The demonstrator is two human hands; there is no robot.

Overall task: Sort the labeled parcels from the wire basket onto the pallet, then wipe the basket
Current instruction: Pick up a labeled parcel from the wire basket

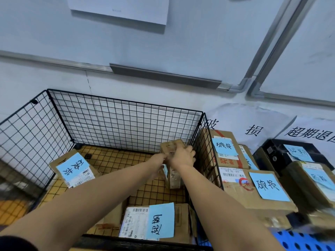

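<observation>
The left-hand parcel (72,169) and the near parcel (150,221) lie loose on the wire basket (125,120) floor, well apart from both hands. The left hand (160,164) and right hand (184,156) close together on a small upright parcel (172,165) by the basket's right wall. Lifting it could catch that wall and knock the grip loose, and its blue label looks half hidden, inviting a wrong pile on the pallet (304,241)
</observation>
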